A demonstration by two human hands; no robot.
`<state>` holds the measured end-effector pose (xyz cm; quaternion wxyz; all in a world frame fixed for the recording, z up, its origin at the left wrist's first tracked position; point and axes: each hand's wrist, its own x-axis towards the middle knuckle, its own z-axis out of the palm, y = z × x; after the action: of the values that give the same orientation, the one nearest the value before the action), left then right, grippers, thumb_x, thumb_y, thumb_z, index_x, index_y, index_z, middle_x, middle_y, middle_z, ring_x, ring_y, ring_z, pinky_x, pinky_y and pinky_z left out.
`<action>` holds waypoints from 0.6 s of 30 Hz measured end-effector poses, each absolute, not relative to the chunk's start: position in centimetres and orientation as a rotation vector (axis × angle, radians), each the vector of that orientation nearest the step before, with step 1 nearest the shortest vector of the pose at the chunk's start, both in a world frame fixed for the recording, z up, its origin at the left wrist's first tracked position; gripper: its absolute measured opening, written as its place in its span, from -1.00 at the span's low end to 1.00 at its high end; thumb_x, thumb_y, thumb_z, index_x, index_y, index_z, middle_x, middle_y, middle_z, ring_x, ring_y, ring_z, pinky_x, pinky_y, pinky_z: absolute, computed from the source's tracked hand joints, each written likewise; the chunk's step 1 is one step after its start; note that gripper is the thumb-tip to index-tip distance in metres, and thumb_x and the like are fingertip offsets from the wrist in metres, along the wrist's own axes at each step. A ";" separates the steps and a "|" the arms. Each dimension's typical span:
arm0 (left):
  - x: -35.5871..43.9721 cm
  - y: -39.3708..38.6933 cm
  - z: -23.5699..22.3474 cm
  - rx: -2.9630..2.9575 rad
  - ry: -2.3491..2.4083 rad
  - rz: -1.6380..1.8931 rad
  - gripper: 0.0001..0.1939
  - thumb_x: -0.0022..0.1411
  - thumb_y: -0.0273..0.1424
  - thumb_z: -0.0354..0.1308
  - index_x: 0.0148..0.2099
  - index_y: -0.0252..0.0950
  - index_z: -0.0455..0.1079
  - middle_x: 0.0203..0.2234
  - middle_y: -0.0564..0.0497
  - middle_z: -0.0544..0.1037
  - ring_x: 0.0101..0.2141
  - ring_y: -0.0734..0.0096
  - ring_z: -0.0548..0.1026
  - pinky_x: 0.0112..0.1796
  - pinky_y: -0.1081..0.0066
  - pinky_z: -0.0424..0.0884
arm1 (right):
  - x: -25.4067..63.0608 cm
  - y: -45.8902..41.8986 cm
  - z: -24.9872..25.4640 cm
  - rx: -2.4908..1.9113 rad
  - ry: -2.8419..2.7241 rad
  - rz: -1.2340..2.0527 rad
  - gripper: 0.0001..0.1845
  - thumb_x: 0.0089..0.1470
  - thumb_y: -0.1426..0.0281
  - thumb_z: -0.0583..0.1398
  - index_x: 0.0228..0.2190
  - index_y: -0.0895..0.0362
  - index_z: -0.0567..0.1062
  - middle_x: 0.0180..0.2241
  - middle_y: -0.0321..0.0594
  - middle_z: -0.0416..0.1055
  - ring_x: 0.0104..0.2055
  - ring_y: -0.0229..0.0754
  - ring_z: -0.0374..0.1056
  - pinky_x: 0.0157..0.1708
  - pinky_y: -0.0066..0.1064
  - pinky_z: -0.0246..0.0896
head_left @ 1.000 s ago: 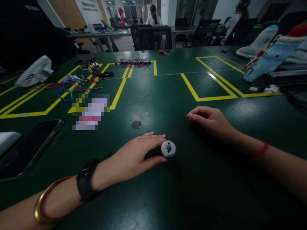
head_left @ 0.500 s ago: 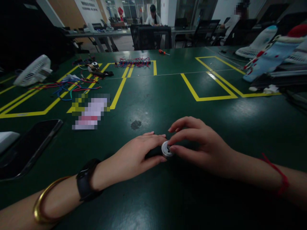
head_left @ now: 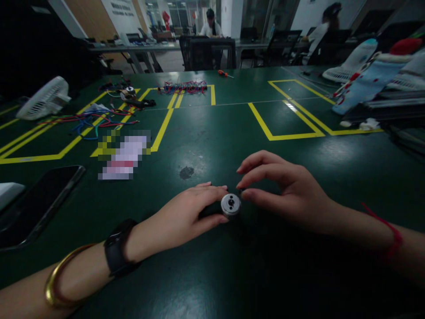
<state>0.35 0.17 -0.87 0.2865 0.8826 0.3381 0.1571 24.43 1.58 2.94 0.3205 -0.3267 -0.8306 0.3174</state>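
Note:
My left hand (head_left: 181, 217) rests on the table with thumb and forefinger around a small silver cylinder, which looks like a small motor (head_left: 230, 204). Its round end faces up and shows a dark centre with a small hole on either side. Just to the right, my right hand (head_left: 288, 192) pinches a tiny dark part (head_left: 241, 190) between thumb and fingertips, beside the motor's rim. That part is too small to name. The other right fingers are bent loosely above it.
On the left lie a phone (head_left: 40, 206), a pixelated pale item (head_left: 128, 155), loose wires (head_left: 89, 119) and a white fan (head_left: 44, 99). Farther back are bundled wires (head_left: 186, 87) and a screwdriver (head_left: 224, 73). A blue stocking-like item (head_left: 361, 84) lies right. Two people sit beyond.
My right hand came in from the right to the motor's top, then drew slightly away with a tiny dark part. The motor's centre looks different now. My left hand stayed around the motor.

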 end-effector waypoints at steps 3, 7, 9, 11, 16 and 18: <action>0.2 0.2 -0.9 2.369 0.911 0.398 -0.56 0.30 -0.32 0.15 0.19 -0.18 0.20 0.10 -0.02 0.40 0.09 0.26 0.37 0.23 0.12 0.09 | 25.8 2.4 2.8 -0.848 -2.364 0.939 -0.88 0.06 0.33 0.28 -0.29 0.04 0.57 -0.11 -0.20 0.35 -0.03 -0.12 0.31 -0.01 -0.23 0.22; 0.1 0.2 -1.0 2.368 0.906 0.395 -0.54 0.30 -0.31 0.16 0.21 -0.15 0.19 0.10 -0.01 0.41 0.09 0.25 0.37 0.22 0.10 0.10 | 27.1 3.4 1.5 -0.816 -2.599 0.957 -0.83 0.06 0.26 0.27 -0.28 0.00 0.60 -0.05 -0.16 0.33 0.04 -0.06 0.23 0.04 -0.13 0.15; 0.1 0.2 -1.0 2.367 0.909 0.399 -0.51 0.30 -0.31 0.15 0.23 -0.14 0.17 0.10 -0.01 0.41 0.10 0.24 0.37 0.22 0.08 0.10 | 27.3 3.7 1.0 -0.785 -2.663 0.922 -0.83 0.07 0.24 0.26 -0.28 -0.02 0.62 -0.04 -0.17 0.33 0.05 -0.05 0.20 0.05 -0.10 0.12; 0.1 0.3 -1.0 2.368 0.909 0.405 -0.49 0.30 -0.30 0.14 0.26 -0.12 0.14 0.10 -0.02 0.41 0.09 0.23 0.37 0.22 0.06 0.10 | 27.3 3.9 0.8 -0.755 -2.680 0.908 -0.83 0.07 0.25 0.26 -0.28 -0.04 0.62 -0.03 -0.18 0.34 0.06 -0.04 0.18 0.05 -0.07 0.10; 0.1 0.3 -1.0 2.364 0.901 0.416 -0.48 0.30 -0.30 0.15 0.26 -0.11 0.13 0.10 -0.03 0.41 0.09 0.21 0.38 0.21 0.03 0.11 | 27.3 3.9 0.7 -0.719 -2.664 0.927 -0.81 0.07 0.28 0.27 -0.24 -0.07 0.62 -0.02 -0.18 0.36 0.05 -0.02 0.17 0.03 -0.04 0.09; 0.1 0.2 -0.9 2.362 0.902 0.416 -0.48 0.30 -0.31 0.15 0.26 -0.10 0.12 0.10 -0.02 0.42 0.08 0.23 0.38 0.21 0.05 0.10 | 27.4 3.9 0.6 -0.713 -2.674 0.914 -0.81 0.08 0.28 0.26 -0.22 -0.07 0.61 -0.02 -0.18 0.36 0.05 -0.02 0.17 0.04 -0.04 0.08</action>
<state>0.13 0.24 -0.95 0.2856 0.8834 0.3373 0.1556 27.37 3.91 0.65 0.1133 -0.2432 -0.9115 0.3117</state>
